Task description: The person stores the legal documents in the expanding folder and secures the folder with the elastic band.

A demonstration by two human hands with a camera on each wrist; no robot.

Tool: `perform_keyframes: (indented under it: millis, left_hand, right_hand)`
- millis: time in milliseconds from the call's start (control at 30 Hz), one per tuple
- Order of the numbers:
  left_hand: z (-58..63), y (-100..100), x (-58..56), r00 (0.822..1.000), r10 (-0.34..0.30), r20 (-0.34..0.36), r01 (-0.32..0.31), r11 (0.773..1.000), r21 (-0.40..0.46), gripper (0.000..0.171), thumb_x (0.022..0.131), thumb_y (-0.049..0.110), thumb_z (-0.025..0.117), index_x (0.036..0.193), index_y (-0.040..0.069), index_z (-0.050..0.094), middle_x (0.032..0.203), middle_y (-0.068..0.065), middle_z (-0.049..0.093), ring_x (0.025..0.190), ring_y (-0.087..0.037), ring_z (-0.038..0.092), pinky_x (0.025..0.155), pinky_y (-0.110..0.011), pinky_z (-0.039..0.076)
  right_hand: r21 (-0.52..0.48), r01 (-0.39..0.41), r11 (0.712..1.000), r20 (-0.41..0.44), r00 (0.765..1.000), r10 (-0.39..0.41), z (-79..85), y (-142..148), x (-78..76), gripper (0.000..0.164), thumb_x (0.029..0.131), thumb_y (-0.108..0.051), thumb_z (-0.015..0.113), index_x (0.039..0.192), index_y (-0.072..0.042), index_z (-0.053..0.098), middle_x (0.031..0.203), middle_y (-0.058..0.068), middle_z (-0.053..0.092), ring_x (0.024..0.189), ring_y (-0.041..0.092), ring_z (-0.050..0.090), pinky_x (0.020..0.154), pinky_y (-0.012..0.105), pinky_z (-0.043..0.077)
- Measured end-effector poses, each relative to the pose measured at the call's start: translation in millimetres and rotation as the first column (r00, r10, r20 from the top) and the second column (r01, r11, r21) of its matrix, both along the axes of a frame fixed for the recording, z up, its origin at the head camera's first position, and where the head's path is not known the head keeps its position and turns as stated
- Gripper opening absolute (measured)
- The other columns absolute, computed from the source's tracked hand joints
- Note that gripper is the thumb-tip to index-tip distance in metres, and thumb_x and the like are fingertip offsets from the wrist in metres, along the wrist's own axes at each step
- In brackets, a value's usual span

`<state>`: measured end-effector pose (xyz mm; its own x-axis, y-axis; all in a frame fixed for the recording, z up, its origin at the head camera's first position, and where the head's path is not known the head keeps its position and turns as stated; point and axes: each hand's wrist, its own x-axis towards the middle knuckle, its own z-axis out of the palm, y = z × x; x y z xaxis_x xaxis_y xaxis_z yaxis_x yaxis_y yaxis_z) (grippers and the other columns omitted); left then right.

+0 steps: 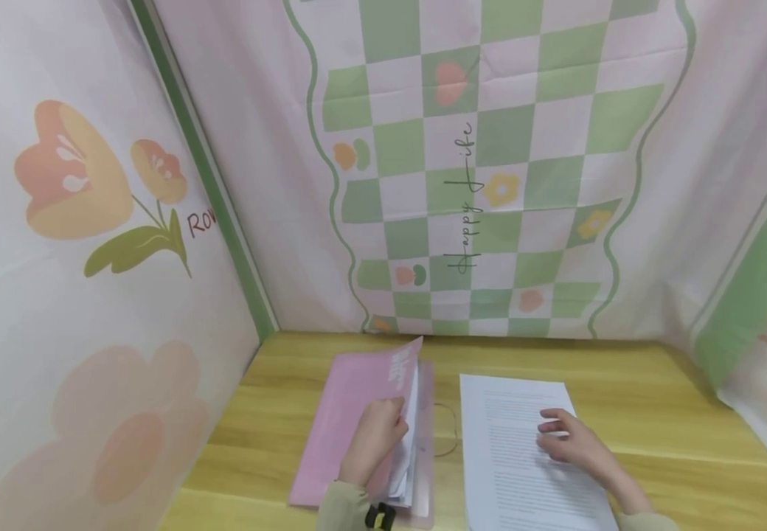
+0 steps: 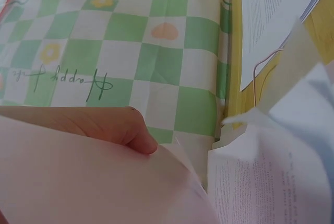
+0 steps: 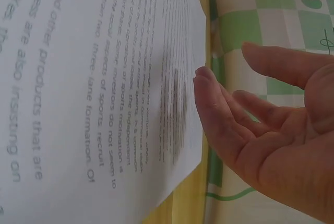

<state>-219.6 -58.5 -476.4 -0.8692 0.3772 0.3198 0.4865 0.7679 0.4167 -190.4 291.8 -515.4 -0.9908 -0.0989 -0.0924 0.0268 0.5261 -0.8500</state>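
Observation:
A pink folder lies on the left part of the table with its front cover partly raised. My left hand grips the right edge of that cover; in the left wrist view the thumb presses on the raised cover. Beneath it show the folder's loose printed pages, and the stack's edge is visible from the head. To the right lies a white printed sheet. Over its right side hovers my right hand, fingers loosely bent and holding nothing, as the right wrist view also shows.
A thin looped cord lies between folder and sheet. The wooden table ends at a printed checkered curtain behind, with a flowered curtain on the left and another hanging on the right.

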Motion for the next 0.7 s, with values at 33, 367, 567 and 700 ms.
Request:
perform_keyframes:
  millis: [33, 367, 567, 700]
  left_hand:
    - [-0.1, 0, 0.0, 1.000, 0.001, 0.001, -0.001, 1.000, -0.001, 0.027, 0.076, -0.006, 0.063, 0.064, 0.010, 0.045, 0.056, 0.010, 0.027, 0.049, -0.001, 0.026, 0.046, -0.014, 0.027]
    - [0.0, 0, -0.4, 1.000, 0.003, -0.011, -0.003, 1.000, -0.008, 0.030, 0.076, -0.006, 0.064, 0.064, 0.011, 0.042, 0.056, 0.010, 0.026, 0.049, -0.002, 0.025, 0.046, -0.014, 0.026]
    - [0.2, 0, 0.0, 1.000, 0.001, -0.016, -0.001, 1.000, -0.009, 0.031, 0.075, -0.006, 0.063, 0.064, 0.011, 0.041, 0.056, 0.009, 0.026, 0.049, -0.002, 0.025, 0.046, -0.014, 0.026]
    - [0.3, 0, -0.2, 1.000, -0.001, -0.020, 0.000, 1.000, -0.008, 0.032, 0.075, -0.006, 0.063, 0.064, 0.011, 0.039, 0.056, 0.010, 0.024, 0.049, -0.002, 0.024, 0.046, -0.015, 0.025]
  right_hand:
    - [0.009, 0.011, 1.000, 0.004, 1.000, -0.011, 0.2, 2, 0.2, 0.061, 0.091, -0.008, 0.063, 0.138, 0.018, 0.034, 0.125, 0.040, 0.054, 0.106, 0.043, 0.066, 0.076, 0.032, 0.060]
    - [0.128, 0.046, 0.991, -0.026, 0.999, -0.043, -0.1, 22, 5.4, 0.061, 0.093, -0.012, 0.063, 0.136, 0.020, 0.034, 0.125, 0.042, 0.053, 0.108, 0.048, 0.063, 0.072, 0.029, 0.058]
    - [0.234, 0.089, 0.968, -0.043, 0.996, -0.081, -0.2, 32, 9.2, 0.062, 0.092, -0.016, 0.064, 0.133, 0.022, 0.036, 0.122, 0.043, 0.054, 0.109, 0.053, 0.060, 0.076, 0.037, 0.059]
    - [0.276, 0.105, 0.955, -0.072, 0.993, -0.089, -2.2, 36, 10.9, 0.061, 0.092, -0.017, 0.064, 0.131, 0.022, 0.039, 0.119, 0.043, 0.056, 0.108, 0.054, 0.059, 0.084, 0.049, 0.057]
